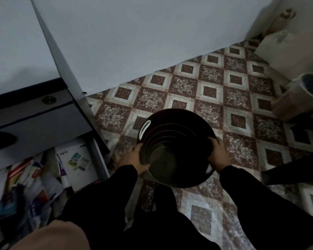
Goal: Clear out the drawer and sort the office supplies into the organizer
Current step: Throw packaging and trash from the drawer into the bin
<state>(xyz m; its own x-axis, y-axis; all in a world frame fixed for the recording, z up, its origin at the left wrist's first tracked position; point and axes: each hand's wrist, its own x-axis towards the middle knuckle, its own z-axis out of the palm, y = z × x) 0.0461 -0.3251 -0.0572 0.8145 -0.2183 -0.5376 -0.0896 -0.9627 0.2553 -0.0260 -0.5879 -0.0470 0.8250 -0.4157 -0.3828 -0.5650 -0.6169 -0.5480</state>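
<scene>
A round black bucket (172, 141) with stepped inner rings and two slot handles is held over the tiled floor, tilted toward me. My left hand (134, 158) grips its left rim, fingers curled over the edge. My right hand (218, 153) grips the right rim. At the lower left a drawer (98, 159) of a dark cabinet stands pulled out. It is crammed with papers, booklets and coloured packets (34, 179). The bucket's inside looks bare.
The dark cabinet (34, 116) with round knobs rises at the left against a pale wall. A pale bin (300, 94) and a beige box (293, 49) stand at the right. A dark furniture leg (287, 172) crosses the right side. Patterned floor tiles lie ahead.
</scene>
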